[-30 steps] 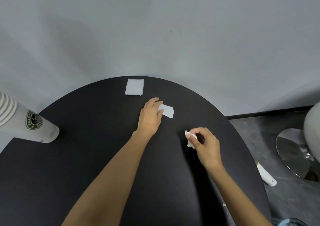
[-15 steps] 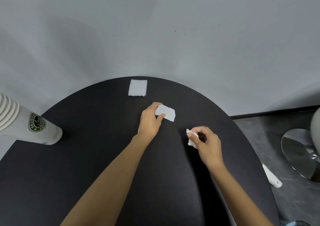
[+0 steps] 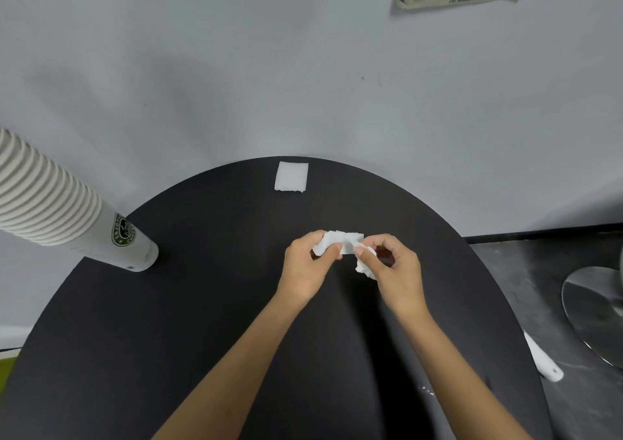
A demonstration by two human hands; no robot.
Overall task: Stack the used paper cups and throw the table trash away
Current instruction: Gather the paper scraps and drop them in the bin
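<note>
The torn paper scrap point(image 3: 340, 244) has been lifted off the black table point(image 3: 202, 304) and brought to the right hand point(image 3: 392, 264), where a crumpled wad point(image 3: 365, 269) is pinched. It is pinched by the left hand point(image 3: 308, 264). Light and limp, it is best bunched anywhere.

The table point(image 3: 168, 321) is matt black and smooth. The scrap point(image 3: 340, 242) my left hand point(image 3: 305, 267) pinches is thin white paper, ragged at the edge; the wad point(image 3: 365, 269) in my right hand point(image 3: 394, 271) is crumpled tissue. The cup stack point(image 3: 101, 234) is smooth paper with ridged rims. The floor disc point(image 3: 593, 311) is mirror-bright metal.
</note>
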